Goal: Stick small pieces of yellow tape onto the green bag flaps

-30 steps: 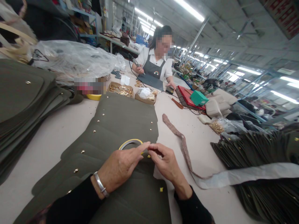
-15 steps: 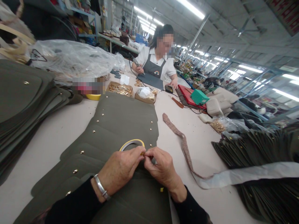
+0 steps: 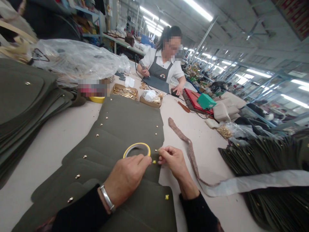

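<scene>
Gripping the near edge of a yellow tape roll [image 3: 137, 145], the left hand [image 3: 127, 175] sits over overlapping olive-green panels [image 3: 131, 119]. To its right, the right hand [image 3: 175, 161] has thumb and index finger narrowly pinched beside a gold stud [image 3: 156, 150]; whether they hold anything cannot be told. 2 yellow tape pieces [image 3: 166, 197] mark the panels' right side, 1 between the hands, 1 nearer. Far across, a co-worker [image 3: 164, 61] holds a pen-like tool [image 3: 143, 65].

Person near me: bare left hand [image 3: 130, 172] and right hand [image 3: 174, 160]. Left sleeve [image 3: 82, 207] and right sleeve [image 3: 197, 212] both long, black, plain. Shiny silver bangle [image 3: 106, 197], flat band, left wrist. Reddish-brown cloth [image 3: 46, 224] further up toward the elbows; pattern too blurred to read.
</scene>
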A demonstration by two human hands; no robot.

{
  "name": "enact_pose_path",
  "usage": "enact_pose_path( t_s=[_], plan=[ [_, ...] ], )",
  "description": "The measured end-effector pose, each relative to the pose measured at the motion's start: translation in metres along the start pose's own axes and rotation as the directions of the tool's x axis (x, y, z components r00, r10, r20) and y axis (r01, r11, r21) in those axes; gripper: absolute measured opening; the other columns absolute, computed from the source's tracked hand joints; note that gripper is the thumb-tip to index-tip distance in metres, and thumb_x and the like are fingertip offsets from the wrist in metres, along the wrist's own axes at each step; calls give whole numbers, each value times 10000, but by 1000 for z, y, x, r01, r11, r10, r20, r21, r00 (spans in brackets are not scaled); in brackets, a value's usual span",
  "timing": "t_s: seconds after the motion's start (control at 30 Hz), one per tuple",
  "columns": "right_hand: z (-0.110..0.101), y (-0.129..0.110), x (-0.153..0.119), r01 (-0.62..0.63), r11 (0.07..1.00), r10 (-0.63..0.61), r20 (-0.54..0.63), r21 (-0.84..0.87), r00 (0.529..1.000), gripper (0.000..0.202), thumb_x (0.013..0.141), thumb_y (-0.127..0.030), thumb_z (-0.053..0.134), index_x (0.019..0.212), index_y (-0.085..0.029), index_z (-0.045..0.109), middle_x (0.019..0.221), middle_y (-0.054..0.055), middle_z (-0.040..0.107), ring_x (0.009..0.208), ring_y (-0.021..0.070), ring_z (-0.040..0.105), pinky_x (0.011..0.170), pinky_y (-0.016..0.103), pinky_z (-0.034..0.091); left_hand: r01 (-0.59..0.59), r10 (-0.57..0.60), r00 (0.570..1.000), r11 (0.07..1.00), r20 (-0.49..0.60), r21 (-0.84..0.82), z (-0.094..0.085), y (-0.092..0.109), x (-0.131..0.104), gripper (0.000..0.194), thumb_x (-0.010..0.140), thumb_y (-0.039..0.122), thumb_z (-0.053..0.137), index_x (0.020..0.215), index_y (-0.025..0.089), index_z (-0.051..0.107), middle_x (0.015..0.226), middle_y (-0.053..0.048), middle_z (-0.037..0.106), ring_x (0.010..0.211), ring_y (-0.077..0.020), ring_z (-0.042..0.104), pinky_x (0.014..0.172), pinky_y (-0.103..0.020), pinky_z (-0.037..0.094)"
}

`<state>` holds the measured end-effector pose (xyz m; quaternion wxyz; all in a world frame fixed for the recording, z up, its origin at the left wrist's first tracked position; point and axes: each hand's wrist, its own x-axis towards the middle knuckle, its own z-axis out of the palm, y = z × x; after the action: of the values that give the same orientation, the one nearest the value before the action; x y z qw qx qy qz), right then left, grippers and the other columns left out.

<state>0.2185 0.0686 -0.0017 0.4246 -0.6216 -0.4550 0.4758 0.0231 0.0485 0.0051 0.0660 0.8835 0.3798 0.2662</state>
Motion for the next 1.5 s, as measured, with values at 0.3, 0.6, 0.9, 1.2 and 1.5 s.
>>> enact_pose_path(
  t_s=[0.3, 0.6, 0.9, 1.2, 1.5],
  plan=[
    [-5, 2, 12, 138, 880, -121, 66, -454, 990, 194, 815, -315, 561, 708, -167, 626, 573, -24, 593, 485, 105, 539, 479, 208, 416, 140, -169, 941, 983, 294, 119, 1, -1, 5, 172, 885, 67, 461, 921, 205, 556, 903, -34, 607, 841, -212, 554, 686, -319, 493],
    [9, 3, 14, 286, 607, -325, 97, -741, 941, 175, 806, -163, 497, 700, -180, 635, 659, 20, 660, 605, 150, 587, 583, 243, 388, 147, -173, 936, 983, 308, 105, 1, 0, 5, 191, 891, 58, 428, 917, 199, 554, 902, -40, 598, 829, -214, 544, 692, -331, 502],
    [5, 1, 19, 160, 744, -190, 23, -649, 981, 242, 809, -230, 558, 1028, -169, 639, 590, -24, 637, 501, 144, 593, 485, 230, 427, 171, -208, 930, 975, 303, 145, 2, -1, 2, 221, 897, 57, 392, 939, 201, 555, 938, -49, 586, 863, -227, 542, 706, -349, 516],
    [-11, -1, 10, 619, 192, -472, 482, -762, 739, 186, 919, -147, 475, 896, -172, 658, 851, 75, 665, 800, 184, 632, 761, 277, 478, 157, -192, 938, 977, 288, 141, 2, -2, 3, 229, 882, 45, 396, 932, 204, 553, 919, -46, 586, 855, -232, 538, 716, -360, 506],
    [16, -30, 24, 301, 154, -165, 276, -941, 947, 235, 848, -160, 509, 710, -143, 698, 765, 136, 728, 700, 216, 669, 619, 277, 399, 148, -179, 939, 981, 292, 123, -1, -5, 2, 182, 936, 128, 374, 943, 204, 539, 881, -38, 577, 762, -218, 581, 669, -365, 501]
  ],
)
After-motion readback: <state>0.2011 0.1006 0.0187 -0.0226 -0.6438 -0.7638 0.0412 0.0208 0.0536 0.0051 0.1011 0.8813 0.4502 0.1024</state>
